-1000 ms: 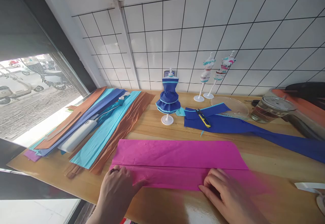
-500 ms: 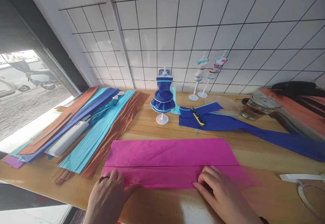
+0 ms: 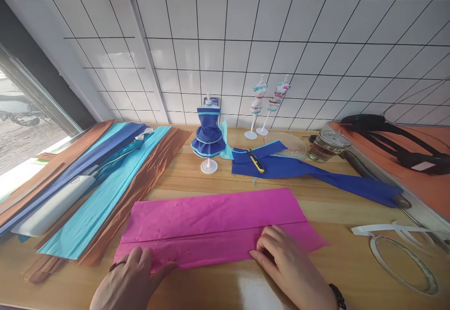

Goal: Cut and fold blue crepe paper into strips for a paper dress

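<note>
A magenta sheet of crepe paper [image 3: 218, 211] lies in front of me, with a lengthwise fold line across it. At its near left corner, my left hand [image 3: 128, 275] holds the sheet, fingers on top and thumb stretched along the near edge. Further right, my right hand [image 3: 281, 258] has its fingers curled and pinches the same near edge between thumb and fingertips. Behind the sheet, a small dress form wears a blue ruffled dress [image 3: 208, 134] with light blue trim. A yellow and black utility knife [image 3: 256, 161] rests on blue crepe paper [image 3: 281, 168].
At left lie brown, blue and turquoise crepe strips [image 3: 105, 193] with a white glue gun [image 3: 56, 204] among them. Two small dress forms [image 3: 258, 104] stand by the tiled wall. A lidded jar [image 3: 328, 145], a black strapped item [image 3: 393, 141] and white tape [image 3: 404, 263] are at right.
My view has turned to the right, so everything sits further left. The magenta paper now lies slightly slanted, its right end higher. Both hands keep their places on its near edge.
</note>
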Tool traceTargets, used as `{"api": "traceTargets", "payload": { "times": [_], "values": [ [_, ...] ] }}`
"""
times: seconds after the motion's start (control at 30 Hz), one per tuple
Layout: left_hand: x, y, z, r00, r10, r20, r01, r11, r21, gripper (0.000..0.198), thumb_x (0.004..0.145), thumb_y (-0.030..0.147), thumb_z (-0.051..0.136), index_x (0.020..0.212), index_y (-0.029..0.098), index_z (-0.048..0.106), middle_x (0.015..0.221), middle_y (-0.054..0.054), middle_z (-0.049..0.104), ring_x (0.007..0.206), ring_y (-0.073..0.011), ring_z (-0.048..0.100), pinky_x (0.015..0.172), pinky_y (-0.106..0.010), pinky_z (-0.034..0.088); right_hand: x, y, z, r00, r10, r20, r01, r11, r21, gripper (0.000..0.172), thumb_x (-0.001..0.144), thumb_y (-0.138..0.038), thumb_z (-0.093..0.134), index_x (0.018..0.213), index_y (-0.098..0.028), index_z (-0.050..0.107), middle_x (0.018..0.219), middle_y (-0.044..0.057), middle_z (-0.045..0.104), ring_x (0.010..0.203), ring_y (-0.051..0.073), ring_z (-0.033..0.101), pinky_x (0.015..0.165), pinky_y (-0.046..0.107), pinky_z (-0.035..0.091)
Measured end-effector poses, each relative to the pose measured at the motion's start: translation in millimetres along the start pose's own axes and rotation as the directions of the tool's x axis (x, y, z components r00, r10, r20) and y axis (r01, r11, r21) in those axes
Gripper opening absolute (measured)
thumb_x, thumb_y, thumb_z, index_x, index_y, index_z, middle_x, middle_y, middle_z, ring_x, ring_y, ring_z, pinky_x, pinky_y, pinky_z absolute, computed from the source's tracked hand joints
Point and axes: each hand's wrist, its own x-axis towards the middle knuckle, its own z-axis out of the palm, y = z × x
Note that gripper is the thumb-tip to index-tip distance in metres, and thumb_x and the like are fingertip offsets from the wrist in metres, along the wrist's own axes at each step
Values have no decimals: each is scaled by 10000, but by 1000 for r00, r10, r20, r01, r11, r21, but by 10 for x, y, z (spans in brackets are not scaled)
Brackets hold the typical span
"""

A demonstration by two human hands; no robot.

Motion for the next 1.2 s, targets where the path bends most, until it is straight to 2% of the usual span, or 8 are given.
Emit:
{"api": "traceTargets", "payload": {
  "times": [0.07, 0.13, 0.2, 0.3, 0.43, 0.73, 1.07, 1.2],
  "values": [
    [32, 21, 46, 997, -70, -13, 68, 992, -103, 224, 818, 162, 441, 810, 251, 646, 731, -28, 577, 642, -206, 595, 582, -314, 442, 2, 0, 0, 1000, -2, -2, 2, 1000, -1, 201, 883, -269, 513, 696, -195, 508, 773, 22, 537, 768, 192, 515, 679, 347, 425],
    [61, 60, 79, 996, -73, -55, 58, 971, -230, 214, 864, 276, 413, 751, 210, 583, 716, -26, 568, 622, -184, 579, 568, -293, 441, -1, 6, 6, 1000, -5, -5, 5, 1000, 2, 206, 883, -276, 512, 693, -197, 508, 771, 21, 536, 763, 189, 516, 672, 342, 426],
    [77, 121, 82, 989, 12, -147, -64, 933, -355, 242, 874, 190, 336, 905, 223, 574, 815, -43, 590, 671, -164, 577, 605, -276, 454, -6, 16, 16, 1000, -6, -9, 6, 1000, 8, 205, 884, -274, 512, 694, -197, 507, 771, 19, 535, 763, 188, 515, 676, 341, 426],
    [92, 229, 58, 960, 159, -230, -249, 859, -447, 522, 796, 11, 257, 1181, 287, 474, 895, -50, 580, 727, -146, 569, 628, -239, 456, -13, 28, 27, 1000, -8, -1, 8, 1000, 23, 203, 889, -282, 504, 705, -195, 508, 775, 17, 536, 764, 187, 512, 680, 347, 422],
    [155, 302, 112, 916, 315, -247, -387, 856, -343, 649, 742, 7, 347, 1272, 377, 407, 872, -29, 541, 687, -137, 532, 589, -214, 445, -16, 25, 29, 1000, -5, 12, 5, 999, 39, 199, 894, -275, 495, 713, -192, 506, 781, 21, 534, 765, 188, 506, 680, 350, 415],
    [248, 305, 167, 871, 462, -165, -471, 882, -20, 827, 658, 40, 551, 1328, 453, 297, 836, -3, 480, 576, -104, 481, 489, -189, 443, -3, 34, 32, 1000, 4, 11, -4, 998, 59, 204, 893, -290, 493, 714, -194, 503, 782, 19, 529, 768, 192, 495, 695, 362, 405],
    [229, 337, 62, 876, 459, -149, -466, 884, -20, 782, 668, 41, 549, 1317, 421, 336, 901, -35, 507, 636, -141, 575, 531, -237, 505, 7, 12, -18, 999, 29, 35, -32, 996, 88, 201, 885, -279, 502, 702, -197, 503, 782, 15, 541, 785, 197, 506, 701, 369, 411],
    [247, 349, 53, 871, 458, -177, -461, 887, 26, 761, 653, 58, 563, 1285, 439, 377, 857, -14, 503, 611, -130, 558, 512, -216, 482, 12, 46, -130, 996, 64, 63, -78, 966, 248, 190, 898, -307, 485, 733, -214, 499, 800, 3, 556, 786, 172, 531, 717, 334, 436]
  ]
}}
